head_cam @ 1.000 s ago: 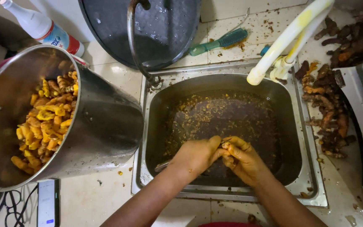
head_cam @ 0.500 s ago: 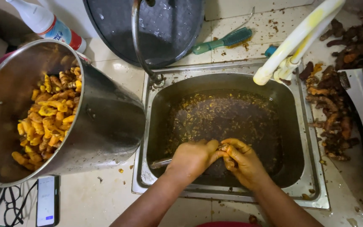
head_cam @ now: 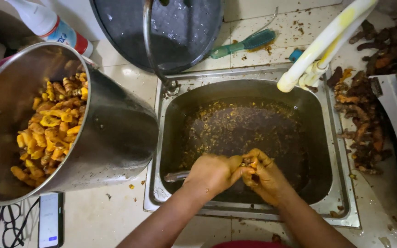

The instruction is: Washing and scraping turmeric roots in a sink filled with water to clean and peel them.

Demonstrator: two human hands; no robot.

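Both my hands meet over the near part of a steel sink [head_cam: 345, 183] filled with murky water and floating peel scraps. My left hand [head_cam: 214, 172] is closed around a metal utensil whose handle [head_cam: 176, 176] sticks out to the left. My right hand [head_cam: 268, 178] pinches a small orange root piece [head_cam: 252, 162] against the left hand's fingers. The utensil's working end is hidden between the hands.
A big steel pot [head_cam: 116, 138] tilted at the left holds several peeled yellow-orange roots [head_cam: 47, 128]. Unpeeled dark roots [head_cam: 359, 124] lie along the sink's right edge. A white tap [head_cam: 322, 46], dark pan [head_cam: 180, 27], green brush [head_cam: 244, 44], bottle [head_cam: 47, 23] and phone [head_cam: 50, 220] surround the sink.
The hands stay together at the same spot over the sink, with small finger movements on the root piece. The view has shifted slightly.
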